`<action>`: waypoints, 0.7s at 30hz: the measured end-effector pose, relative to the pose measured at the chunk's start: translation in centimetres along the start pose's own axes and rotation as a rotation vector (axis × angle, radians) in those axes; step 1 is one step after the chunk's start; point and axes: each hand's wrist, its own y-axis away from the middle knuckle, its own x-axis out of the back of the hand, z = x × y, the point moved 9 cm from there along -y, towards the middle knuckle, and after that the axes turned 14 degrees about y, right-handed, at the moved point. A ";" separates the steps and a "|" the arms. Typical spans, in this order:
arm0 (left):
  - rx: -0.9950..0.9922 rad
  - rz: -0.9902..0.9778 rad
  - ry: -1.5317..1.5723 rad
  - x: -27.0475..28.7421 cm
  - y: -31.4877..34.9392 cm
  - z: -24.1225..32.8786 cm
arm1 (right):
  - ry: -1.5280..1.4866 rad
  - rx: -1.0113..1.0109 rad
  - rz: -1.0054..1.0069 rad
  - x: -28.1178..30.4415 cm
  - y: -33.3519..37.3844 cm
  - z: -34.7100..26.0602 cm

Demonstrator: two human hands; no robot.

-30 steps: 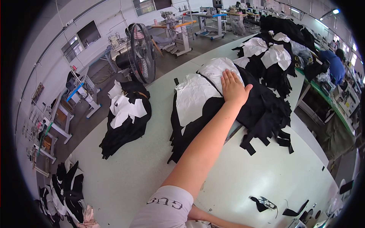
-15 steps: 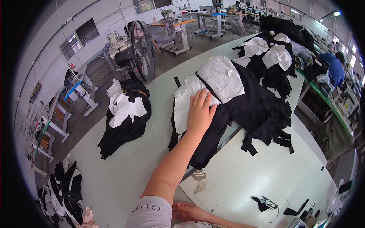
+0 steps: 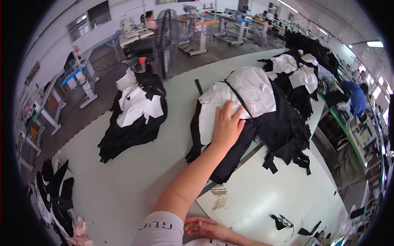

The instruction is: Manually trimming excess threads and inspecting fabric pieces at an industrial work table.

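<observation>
My left hand (image 3: 229, 125) lies palm down with its fingers spread. It rests on the right edge of a crumpled white sheet (image 3: 208, 123), which covers part of a stack of black cloth pieces (image 3: 283, 127). A second white sheet (image 3: 254, 92) lies just beyond, and a black strip runs between the two. Below, at the lower edge, my right hand (image 3: 207, 227) hangs near my body, fingers loosely bent and apart from the thumb, with nothing visible in it.
Another black bundle with white pieces (image 3: 139, 106) lies to the left; more cloth (image 3: 293, 69) is piled at the far right. Thread snips (image 3: 286, 221) and black scraps lie on the near right tabletop (image 3: 262, 192). A fan (image 3: 166, 43) stands behind the table. A person in blue (image 3: 353, 96) is at right.
The view has turned a little, so the table and bundles appear shifted. My left hand stays on the white sheet, fingers a bit wider apart. My right hand's fingers are slightly more bent.
</observation>
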 end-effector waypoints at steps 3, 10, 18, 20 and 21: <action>0.116 -0.089 0.371 2.9 0.7 -1.5 | -0.022 -0.052 -0.008 -0.6 0.4 -0.3; -0.049 0.633 -0.341 29.0 1.3 -20.2 | 0.009 0.060 0.224 0.5 0.7 -2.0; 1.045 0.167 -0.135 32.1 14.6 -48.9 | 0.003 -0.008 0.197 0.1 1.1 -1.6; 0.965 0.200 -0.117 32.9 14.6 -48.9 | -0.032 -0.007 0.164 -0.7 1.0 -1.9; 0.997 0.122 -0.018 26.1 14.3 -47.8 | -0.029 0.016 0.246 1.2 0.9 -2.0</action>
